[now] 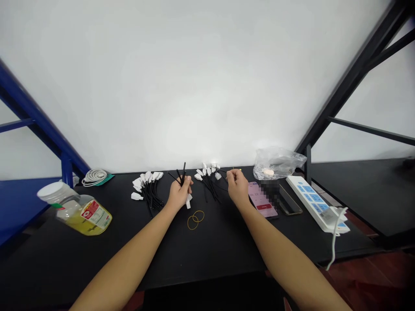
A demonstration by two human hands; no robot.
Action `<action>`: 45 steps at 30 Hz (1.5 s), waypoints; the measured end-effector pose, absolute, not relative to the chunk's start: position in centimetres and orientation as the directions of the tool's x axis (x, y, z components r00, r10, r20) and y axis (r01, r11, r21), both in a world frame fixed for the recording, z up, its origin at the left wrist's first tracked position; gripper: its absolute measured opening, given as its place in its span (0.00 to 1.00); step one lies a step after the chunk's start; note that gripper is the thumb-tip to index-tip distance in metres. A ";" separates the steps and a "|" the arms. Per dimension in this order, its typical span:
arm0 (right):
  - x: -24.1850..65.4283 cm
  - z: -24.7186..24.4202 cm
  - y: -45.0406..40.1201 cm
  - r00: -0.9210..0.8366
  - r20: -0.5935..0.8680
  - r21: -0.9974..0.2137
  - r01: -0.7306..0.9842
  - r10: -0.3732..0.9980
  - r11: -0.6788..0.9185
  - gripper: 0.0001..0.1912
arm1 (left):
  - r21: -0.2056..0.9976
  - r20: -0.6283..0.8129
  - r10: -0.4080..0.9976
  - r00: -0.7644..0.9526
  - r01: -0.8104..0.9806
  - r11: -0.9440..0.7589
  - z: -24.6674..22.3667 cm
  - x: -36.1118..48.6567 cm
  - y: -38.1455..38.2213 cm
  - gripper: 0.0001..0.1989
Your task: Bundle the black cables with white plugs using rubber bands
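My left hand [180, 190] is closed around several short black cables, their dark ends sticking up and a white connector [188, 201] showing below the fingers. My right hand [237, 185] has its fingers pinched on a thin black cable, which seems to run to a white plug [218, 176] on its left. Between the hands lies a loose group of black cables with white plugs [207, 172]. Left of my left hand, a larger bunch of white-ended black cables [149, 188] rests on the table. Two rubber bands [196, 220] overlap in front of the hands.
At left stands a tilted-looking plastic jar [87, 216] of yellow contents, with a coiled white cable [94, 177] behind. To the right are a lit phone [262, 201], a second dark phone [288, 201], a clear plastic bag [279, 162] and a white power strip [316, 203].
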State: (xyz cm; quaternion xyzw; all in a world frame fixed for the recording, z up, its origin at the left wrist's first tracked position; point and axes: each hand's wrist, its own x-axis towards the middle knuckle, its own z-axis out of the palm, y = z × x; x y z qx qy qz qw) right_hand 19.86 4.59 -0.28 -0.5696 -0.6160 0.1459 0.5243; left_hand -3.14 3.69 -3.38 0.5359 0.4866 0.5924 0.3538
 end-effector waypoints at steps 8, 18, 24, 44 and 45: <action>17.3 -0.3 1.3 0.033 0.566 -0.799 0.271 0.824 0.537 0.11 | 0.863 0.489 0.872 0.029 0.132 -0.488 -2.5 -2.9 2.5 0.20; 17.1 -0.7 0.6 -0.061 0.593 -0.759 0.292 0.803 0.583 0.17 | 0.929 0.265 0.951 0.160 0.222 -0.296 -2.4 -2.0 1.8 0.17; 18.6 -0.2 3.3 -0.161 0.502 -0.603 0.639 0.850 0.478 0.13 | 0.944 0.328 0.913 -0.243 0.056 -0.324 -2.8 -3.6 3.7 0.20; 20.7 -1.2 5.7 -0.146 0.014 -0.492 0.860 0.989 0.134 0.20 | 0.961 0.229 0.923 -0.308 -0.080 -0.265 -3.1 -3.4 4.1 0.28; 20.7 -1.2 5.9 -0.130 0.031 -0.558 0.821 0.991 0.125 0.20 | 0.961 0.239 0.921 -0.308 -0.060 -0.270 -3.1 -3.4 4.0 0.28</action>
